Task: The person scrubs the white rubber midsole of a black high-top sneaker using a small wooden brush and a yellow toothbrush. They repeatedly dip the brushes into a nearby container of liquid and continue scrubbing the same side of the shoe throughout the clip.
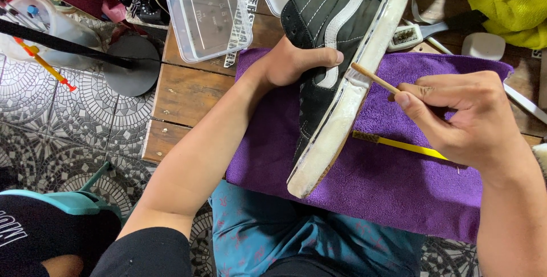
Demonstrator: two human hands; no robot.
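Your left hand (296, 60) is wrapped around the upper of a black sneaker (325, 43) with white stripes, thumb laid across the side and the other fingers hidden inside or behind it, so that hand is clamped on the shoe. You've got the shoe tipped on its side, white sole (336, 123) facing your right, lying on a purple cloth (387, 180) that covers the near part of the wooden table (188, 92) and hangs over its near edge above your lap. Your right hand (467, 115) is pinched shut on a thin wooden stick (373, 78), and the stick's tip is touching the sole's rubber sidewall roughly at mid-length. Just under that hand there's a yellow-handled tool (399, 145) lying flat on the cloth, its dark tip close to the sole. Toward the far edge of the table you've got a clear plastic box (205, 15) on the left, a small white-handled brush (419, 32) just past the shoe, a yellow cloth (507, 3) bunched in the far right corner, and a little white block (483, 45) next to it. Off the table's left edge, a black round stand base (134, 63) sits on the patterned tile floor (62, 123).
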